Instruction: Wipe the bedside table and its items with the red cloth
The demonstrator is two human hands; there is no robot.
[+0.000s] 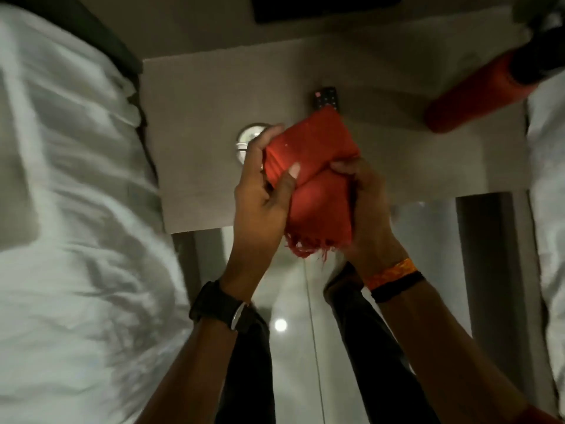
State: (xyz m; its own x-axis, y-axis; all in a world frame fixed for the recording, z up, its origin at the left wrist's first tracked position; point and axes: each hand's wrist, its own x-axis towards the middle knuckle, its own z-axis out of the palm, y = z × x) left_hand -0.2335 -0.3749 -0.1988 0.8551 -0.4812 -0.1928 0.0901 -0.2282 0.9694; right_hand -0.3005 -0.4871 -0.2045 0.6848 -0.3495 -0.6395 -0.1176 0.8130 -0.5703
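Note:
A folded red cloth with a frayed fringe at its lower edge is held in the air over the front edge of the beige bedside table. My left hand grips its left side, thumb pressed on top. My right hand clutches its right side. A black remote control lies on the table just beyond the cloth, partly hidden by it. A round silver object sits on the table behind my left fingers. A red bottle with a black cap lies tilted at the table's right end.
A bed with rumpled white sheets fills the left side. More white bedding borders the right edge. Glossy pale floor shows below the table, with my dark trouser legs.

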